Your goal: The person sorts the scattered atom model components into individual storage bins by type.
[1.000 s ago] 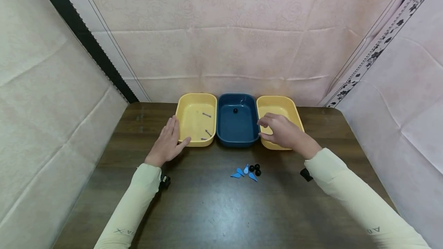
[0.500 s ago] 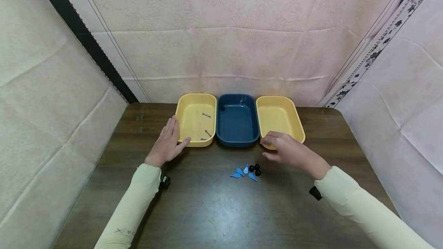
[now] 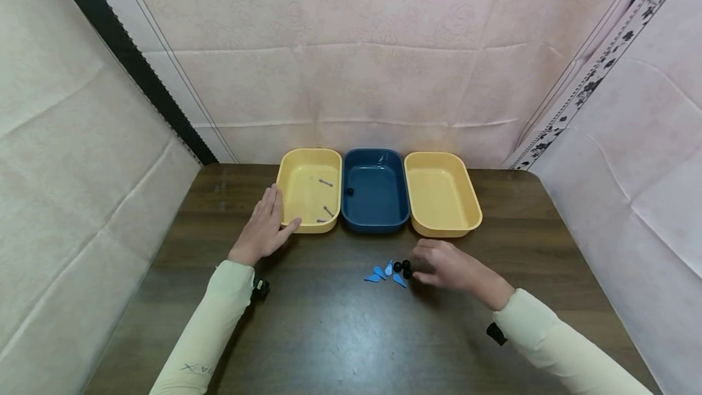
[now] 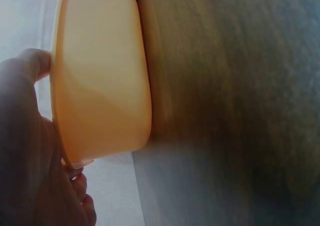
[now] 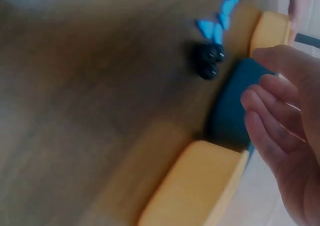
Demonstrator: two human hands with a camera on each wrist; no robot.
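My left hand (image 3: 263,228) rests on the near left corner of the left yellow tray (image 3: 283,169), fingers straight along its side and thumb at the front rim. In the left wrist view the thumb and fingers touch the tray's rim. Beside several black beads (image 3: 406,265) hovers my right hand (image 3: 452,268), thumb and fingers apart and nothing between them. Blue teardrop-shaped pieces (image 3: 389,269) lie just left of the beads. A single black bead (image 3: 350,191) is near the left wall inside the blue tray (image 3: 375,226).
The right yellow tray (image 3: 443,230) stands against the blue one, completing a row at the back of the wooden table (image 3: 307,334). Small grey bone-shaped pieces (image 3: 326,182) lie in the left yellow tray. Pale cloth (image 3: 351,78) hangs behind and at both sides.
My right hand has come back from over the right yellow tray to the beads on the table. The bead in the blue tray has rolled left, then toward me. My left hand stays put.
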